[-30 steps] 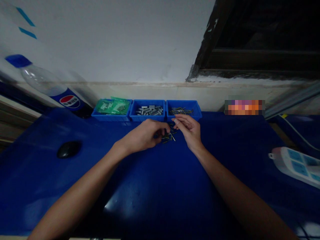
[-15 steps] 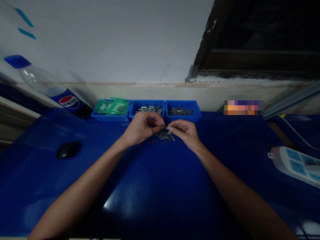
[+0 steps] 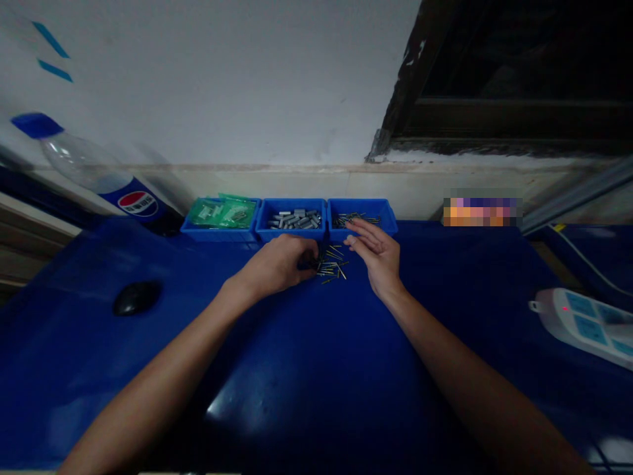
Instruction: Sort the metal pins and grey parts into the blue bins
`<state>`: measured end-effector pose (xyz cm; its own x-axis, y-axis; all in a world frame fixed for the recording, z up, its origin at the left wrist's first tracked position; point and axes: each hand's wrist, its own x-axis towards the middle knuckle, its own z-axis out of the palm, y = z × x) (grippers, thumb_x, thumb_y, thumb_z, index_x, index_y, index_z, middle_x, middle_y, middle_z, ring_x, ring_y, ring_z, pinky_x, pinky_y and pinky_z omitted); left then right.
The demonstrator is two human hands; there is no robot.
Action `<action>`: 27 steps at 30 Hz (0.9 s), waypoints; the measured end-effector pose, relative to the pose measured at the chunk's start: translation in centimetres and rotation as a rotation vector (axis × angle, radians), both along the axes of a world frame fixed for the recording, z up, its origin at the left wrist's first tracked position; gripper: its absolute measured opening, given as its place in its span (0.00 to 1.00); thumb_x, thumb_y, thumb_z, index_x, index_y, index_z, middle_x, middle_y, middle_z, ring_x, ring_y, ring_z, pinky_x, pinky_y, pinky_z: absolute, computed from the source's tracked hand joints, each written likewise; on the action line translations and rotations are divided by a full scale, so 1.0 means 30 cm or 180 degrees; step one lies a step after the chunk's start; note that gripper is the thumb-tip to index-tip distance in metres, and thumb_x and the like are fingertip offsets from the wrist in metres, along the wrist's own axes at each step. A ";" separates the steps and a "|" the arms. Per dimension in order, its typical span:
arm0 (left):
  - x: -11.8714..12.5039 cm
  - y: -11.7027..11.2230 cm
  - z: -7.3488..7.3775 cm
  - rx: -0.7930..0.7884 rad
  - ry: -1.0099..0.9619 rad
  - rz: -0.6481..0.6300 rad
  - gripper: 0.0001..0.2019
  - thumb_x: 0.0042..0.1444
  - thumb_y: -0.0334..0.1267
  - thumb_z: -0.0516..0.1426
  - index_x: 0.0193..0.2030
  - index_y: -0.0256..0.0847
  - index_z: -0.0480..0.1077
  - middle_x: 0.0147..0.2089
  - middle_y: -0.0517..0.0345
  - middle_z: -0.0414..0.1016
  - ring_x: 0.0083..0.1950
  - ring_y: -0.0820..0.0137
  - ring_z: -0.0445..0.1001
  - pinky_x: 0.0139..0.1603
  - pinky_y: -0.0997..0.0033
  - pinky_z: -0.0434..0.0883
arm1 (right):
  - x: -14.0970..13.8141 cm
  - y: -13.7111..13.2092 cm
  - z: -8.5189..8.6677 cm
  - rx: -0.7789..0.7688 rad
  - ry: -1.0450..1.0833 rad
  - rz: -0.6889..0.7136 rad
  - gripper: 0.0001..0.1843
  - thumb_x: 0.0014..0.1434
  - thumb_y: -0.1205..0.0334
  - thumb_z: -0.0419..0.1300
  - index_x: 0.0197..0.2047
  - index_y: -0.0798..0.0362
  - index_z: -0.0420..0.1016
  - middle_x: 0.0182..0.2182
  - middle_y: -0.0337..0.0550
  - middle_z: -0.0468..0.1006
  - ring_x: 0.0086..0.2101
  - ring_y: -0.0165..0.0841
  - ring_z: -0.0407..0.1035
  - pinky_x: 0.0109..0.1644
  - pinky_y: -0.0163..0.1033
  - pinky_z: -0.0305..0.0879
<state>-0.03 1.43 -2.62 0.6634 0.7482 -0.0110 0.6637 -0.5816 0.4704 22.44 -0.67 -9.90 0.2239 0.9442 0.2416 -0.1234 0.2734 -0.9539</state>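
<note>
Rivets (image 3: 330, 264), apparently, between the hands (image 3: 277, 265) (image 3: 384, 262)

Left hand (image 3: 277, 265): fingertips obscured, grip contents indeterminable. Pins (image 3: 334, 264), at its 3 o'clock: partly covered. Window (image 3: 514, 59), 2 o'clock: cropped by picture edge. Object (image 3: 483, 212), 3 o'clock: pixelated, unidentifiable.

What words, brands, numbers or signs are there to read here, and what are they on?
No word or number reads clearly.
Bottle: round red, white and blue Pepsi-style logo; its characters are too small and blurred.
Pixelated patch: nothing readable.
</note>
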 end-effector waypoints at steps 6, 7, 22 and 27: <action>0.013 -0.014 0.003 -0.0049 0.0403 0.0102 0.08 0.58 0.27 0.61 0.42 0.42 0.78 0.38 0.54 0.81 0.37 0.67 0.78 0.38 0.69 0.69 | 0.000 -0.006 0.005 0.0076 -0.0206 0.0080 0.21 0.59 0.55 0.72 0.55 0.45 0.81 0.52 0.45 0.86 0.37 0.37 0.82 0.48 0.49 0.81; 0.015 -0.015 0.003 -0.0061 0.0449 0.0110 0.08 0.58 0.27 0.60 0.42 0.42 0.78 0.38 0.54 0.81 0.36 0.67 0.78 0.38 0.70 0.69 | -0.001 -0.008 0.007 0.0083 -0.0216 0.0100 0.20 0.59 0.55 0.72 0.55 0.45 0.81 0.52 0.45 0.86 0.37 0.37 0.82 0.48 0.49 0.81; 0.028 -0.027 0.009 0.0152 0.0568 0.0091 0.06 0.58 0.31 0.61 0.42 0.42 0.76 0.39 0.53 0.81 0.39 0.64 0.79 0.38 0.69 0.69 | 0.000 -0.010 0.008 0.0030 -0.0274 0.0175 0.17 0.59 0.55 0.71 0.51 0.45 0.81 0.50 0.44 0.86 0.34 0.35 0.80 0.44 0.48 0.79; 0.030 -0.022 -0.008 0.0145 0.0599 0.0147 0.05 0.61 0.28 0.58 0.39 0.41 0.74 0.38 0.52 0.80 0.36 0.65 0.77 0.36 0.69 0.66 | 0.002 -0.010 0.009 0.0070 -0.0208 0.0227 0.15 0.60 0.56 0.70 0.50 0.45 0.82 0.49 0.42 0.86 0.33 0.34 0.79 0.43 0.46 0.78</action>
<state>0.89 0.75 -2.86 0.6178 0.7803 -0.0971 0.7639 -0.5663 0.3095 22.50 -0.98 -9.61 0.1393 0.9515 0.2743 -0.0809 0.2870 -0.9545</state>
